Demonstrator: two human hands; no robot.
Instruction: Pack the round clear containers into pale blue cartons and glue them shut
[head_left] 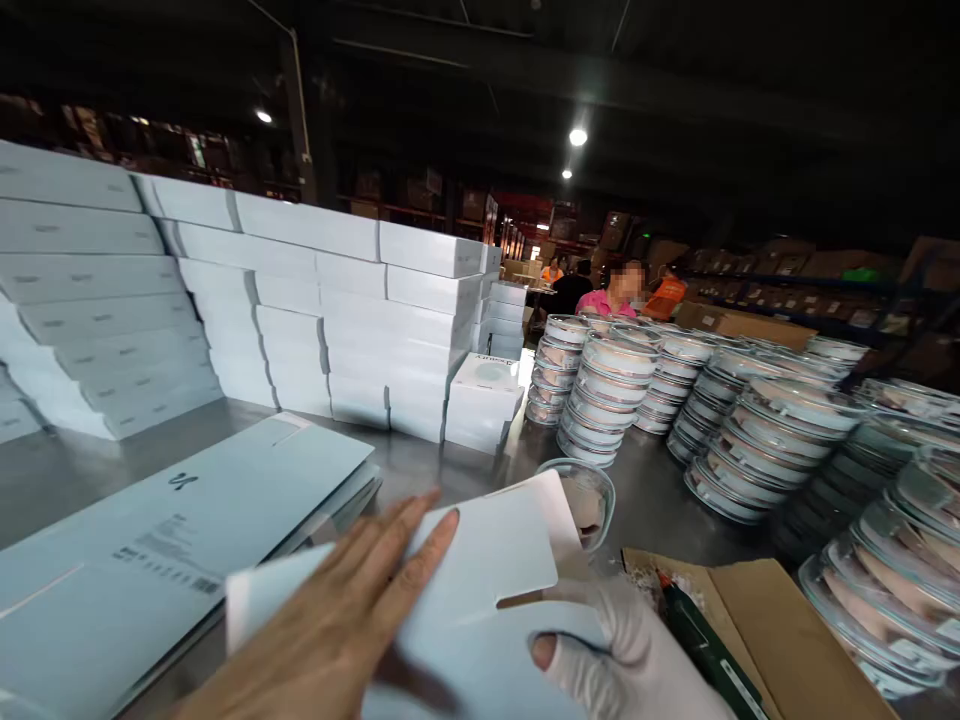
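While my bare left hand (337,620) lies flat, fingers released, on the white box blank (480,590) at lower centre, my gloved right hand (622,660) pinches its edge mid-fold; next likely tucking the flap.

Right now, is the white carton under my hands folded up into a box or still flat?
Flat. The white carton lies spread, flaps and notch showing, left hand pressed on top, gloved right hand gripping its edge.
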